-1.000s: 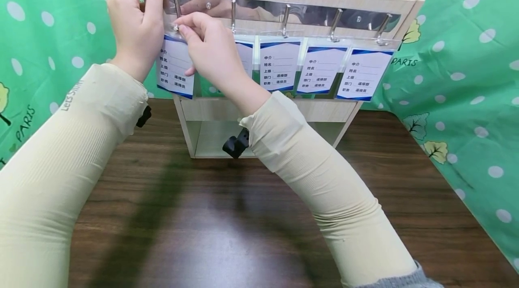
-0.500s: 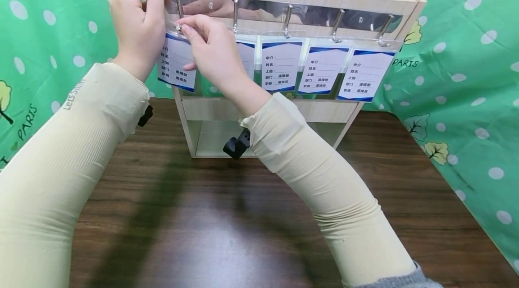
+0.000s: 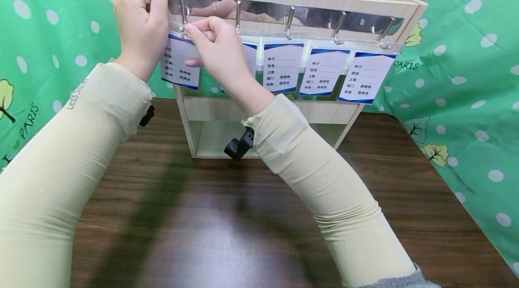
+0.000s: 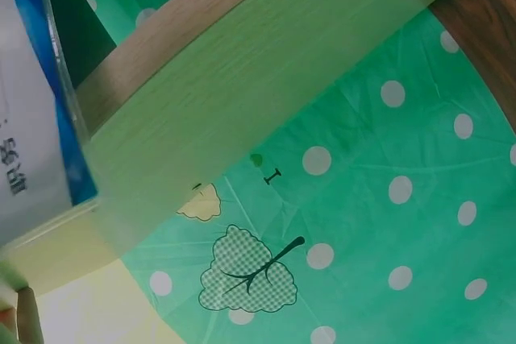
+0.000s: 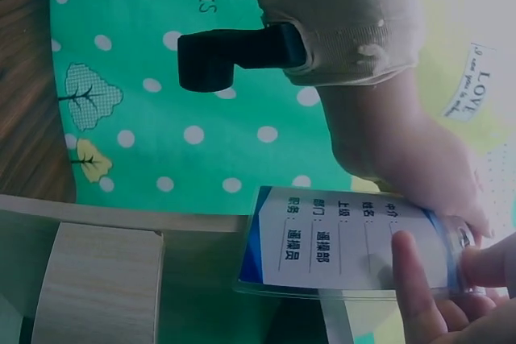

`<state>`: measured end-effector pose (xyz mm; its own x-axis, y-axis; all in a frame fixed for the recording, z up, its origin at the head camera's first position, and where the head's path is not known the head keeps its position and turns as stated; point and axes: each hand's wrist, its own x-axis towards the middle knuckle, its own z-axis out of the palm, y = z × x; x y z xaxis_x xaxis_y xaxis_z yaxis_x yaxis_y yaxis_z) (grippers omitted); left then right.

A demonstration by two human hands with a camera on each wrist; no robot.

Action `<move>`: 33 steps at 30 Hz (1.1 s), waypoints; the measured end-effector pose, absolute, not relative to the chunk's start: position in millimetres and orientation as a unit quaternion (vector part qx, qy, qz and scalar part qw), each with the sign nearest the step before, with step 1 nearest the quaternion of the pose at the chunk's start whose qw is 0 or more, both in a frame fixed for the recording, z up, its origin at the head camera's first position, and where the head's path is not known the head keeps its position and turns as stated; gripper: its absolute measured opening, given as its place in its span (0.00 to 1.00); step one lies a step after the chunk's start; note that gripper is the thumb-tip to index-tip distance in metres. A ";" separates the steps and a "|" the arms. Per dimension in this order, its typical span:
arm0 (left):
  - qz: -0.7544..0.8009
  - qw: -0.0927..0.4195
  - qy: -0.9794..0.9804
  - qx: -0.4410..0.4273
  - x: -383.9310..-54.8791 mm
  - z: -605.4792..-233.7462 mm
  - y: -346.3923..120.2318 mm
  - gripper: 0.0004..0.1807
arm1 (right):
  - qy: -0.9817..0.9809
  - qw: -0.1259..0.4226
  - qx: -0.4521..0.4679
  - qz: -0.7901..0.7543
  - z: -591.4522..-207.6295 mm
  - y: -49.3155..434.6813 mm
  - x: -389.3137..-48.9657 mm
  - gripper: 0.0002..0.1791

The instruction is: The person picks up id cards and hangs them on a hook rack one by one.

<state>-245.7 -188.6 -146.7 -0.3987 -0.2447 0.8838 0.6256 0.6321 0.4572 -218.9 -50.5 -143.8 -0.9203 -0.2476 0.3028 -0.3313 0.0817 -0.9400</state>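
My left hand [image 3: 139, 17] grips the upper left corner of a pale wooden rack [image 3: 267, 110], its thumb at the front and its fingers partly hidden behind. A clear badge holder with a white and blue card [image 3: 180, 65] is at the leftmost metal hook [image 3: 182, 8]. With thumb and forefinger, my right hand [image 3: 225, 51] pinches the holder's top edge close to the hook's tip. In the right wrist view the badge [image 5: 322, 235] lies between both hands; its lower part is free of the fingers. Whether the hook passes through its hole cannot be made out.
More badges [image 3: 284, 67] hang from the hooks to the right, one partly behind my right hand. A shiny metal strip [image 3: 312, 15] backs the hooks. The rack stands on a dark wooden table [image 3: 227, 225], before green dotted cloth [image 3: 478, 98].
The leftmost badge has risen slightly, so its lower edge sits higher. My right fingertips have shifted a little to the right along its top. My left hand keeps its hold on the rack.
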 end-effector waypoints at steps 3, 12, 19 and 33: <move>-0.410 0.535 -0.727 -0.132 -246.4 -147.0 -188.5 0.15 | -0.734 0.042 0.201 0.647 -144.9 -51.0 -218.6 0.11; -0.435 0.510 -0.732 -0.125 -249.7 -143.9 -191.9 0.14 | -0.752 0.084 0.207 0.620 -146.2 -52.5 -218.8 0.11; -0.453 0.486 -0.739 -0.109 -245.0 -143.9 -188.6 0.14 | -0.774 0.129 0.198 0.587 -153.2 -51.7 -221.2 0.11; -0.444 0.494 -0.738 -0.120 -245.4 -141.5 -183.6 0.12 | -0.749 0.149 0.214 0.610 -157.7 -48.9 -221.3 0.12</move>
